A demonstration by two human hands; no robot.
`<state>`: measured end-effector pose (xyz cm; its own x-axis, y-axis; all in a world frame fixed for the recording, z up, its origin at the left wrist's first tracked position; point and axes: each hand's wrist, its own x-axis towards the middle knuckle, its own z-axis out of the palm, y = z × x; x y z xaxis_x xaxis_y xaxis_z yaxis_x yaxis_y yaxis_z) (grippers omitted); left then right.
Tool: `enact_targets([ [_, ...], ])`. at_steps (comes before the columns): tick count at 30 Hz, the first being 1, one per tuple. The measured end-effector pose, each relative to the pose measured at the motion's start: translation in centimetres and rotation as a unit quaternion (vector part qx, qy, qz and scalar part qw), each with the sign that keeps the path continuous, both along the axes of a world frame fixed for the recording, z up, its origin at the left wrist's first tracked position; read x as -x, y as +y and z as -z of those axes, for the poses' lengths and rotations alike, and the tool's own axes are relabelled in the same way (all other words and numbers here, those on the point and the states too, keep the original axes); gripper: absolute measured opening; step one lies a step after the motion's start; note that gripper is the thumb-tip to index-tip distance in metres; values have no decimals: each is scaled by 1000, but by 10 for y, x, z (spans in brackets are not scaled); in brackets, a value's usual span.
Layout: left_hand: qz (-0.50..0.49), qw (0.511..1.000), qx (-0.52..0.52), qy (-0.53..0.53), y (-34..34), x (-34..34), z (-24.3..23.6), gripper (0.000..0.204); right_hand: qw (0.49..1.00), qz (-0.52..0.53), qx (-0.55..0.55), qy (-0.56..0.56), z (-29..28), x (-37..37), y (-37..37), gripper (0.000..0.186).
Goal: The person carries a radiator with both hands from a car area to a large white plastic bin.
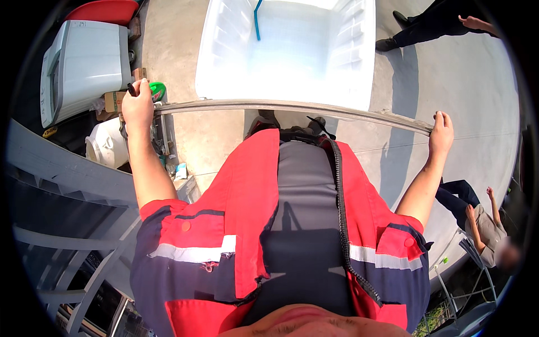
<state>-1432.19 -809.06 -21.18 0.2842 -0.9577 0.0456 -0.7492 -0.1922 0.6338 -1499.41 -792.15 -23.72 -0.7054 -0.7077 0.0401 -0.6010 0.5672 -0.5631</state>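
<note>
A long, thin grey metal bar (269,105) spans the space in front of my body and looks bowed in this view. My left hand (138,108) is closed at its left end, with a short black stick-like piece (132,90) poking out by the fingers; I cannot make out its kind. At the bar's right end, my right hand (442,132) is closed around it, fingers curled. Just beyond the bar stands a large white plastic tub (216,73), its near rim close to the bar. A blue strip (257,22) lies inside the tub.
To the left are a white washing machine (90,62), a red basin (104,11), a white bucket (109,147) and grey metal railings (73,241). One person (432,25) stands at the far right, another (485,230) at the near right beside a metal frame (474,275).
</note>
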Motion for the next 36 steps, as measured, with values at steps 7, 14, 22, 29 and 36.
enact_targets([
  [7,-17,1000,-17,5,-8,10,-13,34,1000,-5,1,-6,-1,19,2,37],
  [14,48,999,-10,2,-4,40,-11,29,1000,-5,-6,-11,8,48,10,36],
  [22,95,991,-49,-82,3,72,-14,31,1000,1,3,-5,11,71,18,37],
  [29,55,998,-3,-37,-6,63,-2,29,1000,4,8,-18,7,59,2,37],
  [36,50,998,23,19,-29,34,20,33,1000,-3,13,-2,20,40,-20,39],
])
